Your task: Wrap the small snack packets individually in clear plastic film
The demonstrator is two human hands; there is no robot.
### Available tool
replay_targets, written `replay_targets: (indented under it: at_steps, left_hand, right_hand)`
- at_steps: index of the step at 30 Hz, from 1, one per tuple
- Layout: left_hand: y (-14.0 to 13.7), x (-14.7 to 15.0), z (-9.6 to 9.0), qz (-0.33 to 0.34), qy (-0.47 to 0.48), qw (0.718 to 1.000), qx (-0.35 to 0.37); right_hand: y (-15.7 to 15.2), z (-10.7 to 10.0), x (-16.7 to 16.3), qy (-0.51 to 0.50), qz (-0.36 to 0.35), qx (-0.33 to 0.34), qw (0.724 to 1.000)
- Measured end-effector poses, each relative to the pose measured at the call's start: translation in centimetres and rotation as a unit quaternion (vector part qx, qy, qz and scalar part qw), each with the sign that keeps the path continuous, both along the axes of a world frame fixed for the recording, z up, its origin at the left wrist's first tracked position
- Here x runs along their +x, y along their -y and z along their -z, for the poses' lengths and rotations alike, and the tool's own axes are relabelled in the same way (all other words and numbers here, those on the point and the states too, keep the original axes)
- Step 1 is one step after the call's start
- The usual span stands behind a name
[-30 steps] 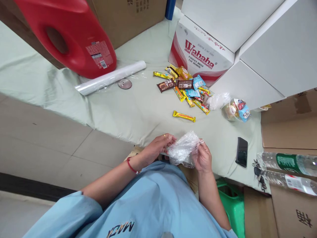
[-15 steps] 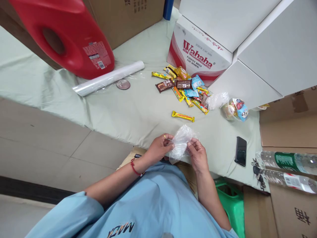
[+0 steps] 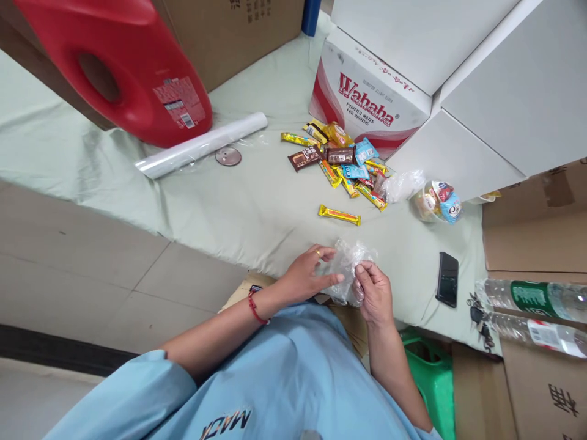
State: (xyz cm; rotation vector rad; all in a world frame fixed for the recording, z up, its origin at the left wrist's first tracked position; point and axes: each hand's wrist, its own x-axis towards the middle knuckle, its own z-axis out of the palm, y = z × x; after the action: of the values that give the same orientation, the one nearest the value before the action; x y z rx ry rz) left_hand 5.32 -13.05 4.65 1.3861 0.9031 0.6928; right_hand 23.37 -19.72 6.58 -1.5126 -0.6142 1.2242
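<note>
A crumpled clear plastic bag (image 3: 343,264) is at the table's front edge, between my hands. My right hand (image 3: 375,292) pinches its right side between thumb and fingers. My left hand (image 3: 312,272) is open at its left side, thumb and forefinger spread apart; whether the fingertips touch the plastic I cannot tell. Beyond the bag a single snack bar in a yellow wrapper (image 3: 340,215) lies on the cloth. Farther back is a heap of wrapped snacks, with brown-wrapped bars (image 3: 340,156), blue packets (image 3: 365,151) and several yellow ones.
A roll of clear film (image 3: 202,145) lies at left beside a red jug (image 3: 132,73) and a round disc (image 3: 228,156). A Wahaha carton (image 3: 362,98) stands behind the snacks. Rightward are a filled clear tub (image 3: 428,201), a phone (image 3: 447,279), keys (image 3: 477,315) and plastic bottles (image 3: 532,298).
My left hand has let go of its pinch and its fingers have spread. My right hand has shifted slightly right and down with the plastic bag, which looks more bunched.
</note>
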Motion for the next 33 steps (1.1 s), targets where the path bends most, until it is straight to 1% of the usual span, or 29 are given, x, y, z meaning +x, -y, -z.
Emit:
replay_targets:
  at_steps: [2,4,7,10,11,13,15,17,19,21,23,26,29,30,32,33]
  left_hand:
    - [0.2,0.6,0.0,0.014,-0.013,1.0,-0.008]
    - [0.2,0.7,0.3,0.009,-0.007,1.0,-0.012]
    - [-0.5,0.2,0.9,-0.026,0.009,0.999,-0.047]
    - [-1.6,-0.9,1.2,-0.059,0.018,0.995,-0.082]
    - [-1.9,-1.2,1.1,-0.066,0.031,0.993,-0.093]
    - [-2.4,-1.7,0.7,-0.071,0.085,0.986,-0.126]
    - [-2.7,-2.1,0.0,-0.071,0.161,0.969,-0.173]
    - [-2.9,-2.6,-0.7,-0.078,0.229,0.946,-0.218]
    - [-3.2,-3.1,-1.0,-0.089,0.274,0.925,-0.248]
    - [-3.4,-3.6,-1.1,-0.09,0.306,0.908,-0.273]
    - [-3.6,-4.0,-1.0,-0.084,0.33,0.891,-0.299]
    - [-3.6,-4.2,-1.0,-0.097,0.367,0.862,-0.336]
    - [-3.7,-4.3,-1.4,-0.131,0.402,0.827,-0.37]
    - [-3.8,-4.3,-1.7,-0.144,0.408,0.82,-0.376]
    - [-4.1,-4.6,-2.1,-0.172,0.412,0.815,-0.37]
    - [-4.3,-4.7,-2.3,-0.184,0.413,0.817,-0.359]
  right_hand:
    - [0.0,-0.3,0.1,-0.004,-0.008,0.007,1.0]
    - [0.1,-0.8,0.7,0.018,-0.029,0.015,0.999]
    - [0.2,-1.7,2.5,0.12,-0.096,0.033,0.988]
    - [0.4,-2.6,4.6,0.257,-0.148,0.052,0.953]
    - [0.4,-2.7,5.2,0.301,-0.15,0.059,0.94]
    - [0.5,-2.9,6.2,0.367,-0.123,0.078,0.919]
    - [0.5,-2.8,6.9,0.388,-0.072,0.102,0.913]
    - [0.6,-2.6,7.5,0.358,-0.017,0.126,0.925]
    - [0.7,-2.4,7.9,0.281,0.018,0.127,0.951]
    - [0.9,-2.2,8.0,0.177,0.031,0.094,0.979]
    - [0.9,-2.0,7.9,0.097,0.035,0.043,0.994]
    - [0.9,-1.4,7.4,0.066,0.037,-0.008,0.997]
    - [0.9,-0.6,6.7,0.068,0.02,-0.029,0.997]
    - [0.9,-0.4,6.5,0.066,0.012,-0.035,0.997]
    - [0.9,0.2,6.2,0.06,-0.002,-0.045,0.997]
    - [0.9,0.4,6.0,0.06,-0.009,-0.048,0.997]
